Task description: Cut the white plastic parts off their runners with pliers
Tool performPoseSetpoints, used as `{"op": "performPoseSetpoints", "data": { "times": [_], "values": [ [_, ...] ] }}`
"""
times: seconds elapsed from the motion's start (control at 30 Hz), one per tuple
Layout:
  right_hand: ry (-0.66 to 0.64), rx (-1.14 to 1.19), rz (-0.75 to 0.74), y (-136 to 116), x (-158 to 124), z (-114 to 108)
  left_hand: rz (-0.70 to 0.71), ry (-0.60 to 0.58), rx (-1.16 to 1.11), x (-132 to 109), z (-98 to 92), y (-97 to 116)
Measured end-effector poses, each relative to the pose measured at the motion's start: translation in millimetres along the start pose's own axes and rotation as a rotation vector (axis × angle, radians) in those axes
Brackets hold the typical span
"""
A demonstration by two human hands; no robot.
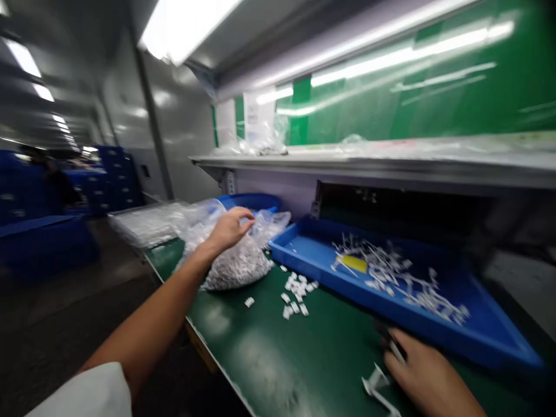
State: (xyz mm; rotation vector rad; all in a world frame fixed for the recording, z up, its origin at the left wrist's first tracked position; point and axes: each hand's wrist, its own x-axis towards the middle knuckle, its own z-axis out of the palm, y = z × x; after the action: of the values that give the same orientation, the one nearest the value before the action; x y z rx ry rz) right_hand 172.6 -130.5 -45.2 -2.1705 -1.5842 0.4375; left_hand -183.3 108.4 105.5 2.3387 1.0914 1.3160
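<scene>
- Left hand (229, 229): stretched out to the far end of the bench, fingers curled over the top of the clear bag (237, 267), which is heaped with small white parts. The hand touches the film. Motion blur hides whether it pinches the film, holds parts, or only rests there.
- Right hand (428, 377): low at the near edge, its back to the viewer, fingertips against the front wall of the blue tray (339, 286). A white runner piece (377, 387) lies just beside the thumb. A thin pale sliver shows at the fingertips, but the grip itself cannot be made out.
- Step in hand, as judged: drawing parts from the bag, which lies on the green table (269, 347) just left of the tray.
- What a next move calls for, as judged: a sure hold on slack, slippery film, and care with the bag's mouth, since it sits close to the table's edge.
- Loose white parts (296, 292): scattered on the mat between bag and tray, easily brushed off by a sleeve or the bag.
- Tray contents: a spread of white pieces and a yellow tag (354, 263).
- Surroundings: a second bag (147, 226) beyond the first, a blue bin (252, 201) behind it, and a shelf (391, 163) overhanging the tray.
</scene>
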Motion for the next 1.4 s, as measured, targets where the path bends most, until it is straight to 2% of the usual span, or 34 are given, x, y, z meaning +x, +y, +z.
{"op": "performPoseSetpoints", "data": {
  "times": [0.07,0.13,0.2,0.23,0.3,0.37,0.43,0.5,0.6,0.7,0.83,0.93,1.03,1.13,1.4],
  "values": [
    [0.029,-0.041,0.0,-13,-5,-7,0.069,-0.112,-0.05,-30,25.6,15],
    [0.045,-0.047,0.038,-17,-4,-9,0.187,-0.344,-0.074,-71,54.7,49],
    [0.061,-0.051,0.056,-14,-2,-7,0.354,-0.649,-0.032,-115,82.3,90],
    [0.07,-0.053,0.054,-12,-2,-5,0.401,-0.719,0.022,-134,95.9,109],
    [0.092,-0.055,0.037,-9,-2,-3,0.457,-0.797,0.119,-163,123.5,137],
    [0.11,-0.048,0.022,-8,-3,-2,0.463,-0.815,0.207,-177,149.5,150],
    [0.12,-0.034,0.021,-8,-4,-2,0.471,-0.825,0.257,-180,169.6,151],
    [0.122,-0.018,0.029,-7,-4,-1,0.497,-0.835,0.267,-178,180.8,146],
    [0.122,-0.003,0.043,-6,-3,-2,0.481,-0.877,0.167,-167,181.3,133],
    [0.137,-0.007,0.061,-5,-3,-4,0.278,-0.892,-0.134,-144,171.0,120],
    [0.139,-0.012,0.085,-10,-5,-6,-0.119,-0.718,-0.561,-110,158.2,105],
    [0.123,0.025,0.01,-23,-9,-3,-0.275,-0.598,-0.757,-99,157.6,100],
    [0.162,0.073,-0.151,-41,-17,3,-0.284,-0.55,-0.875,-103,164.3,100],
    [0.215,0.034,-0.209,-52,-23,7,-0.274,-0.541,-0.982,-112,171.8,100],
    [0.286,-0.039,-0.273,-45,-20,9,-0.286,-0.547,-1.097,-117,174.6,100]
  ]
}}
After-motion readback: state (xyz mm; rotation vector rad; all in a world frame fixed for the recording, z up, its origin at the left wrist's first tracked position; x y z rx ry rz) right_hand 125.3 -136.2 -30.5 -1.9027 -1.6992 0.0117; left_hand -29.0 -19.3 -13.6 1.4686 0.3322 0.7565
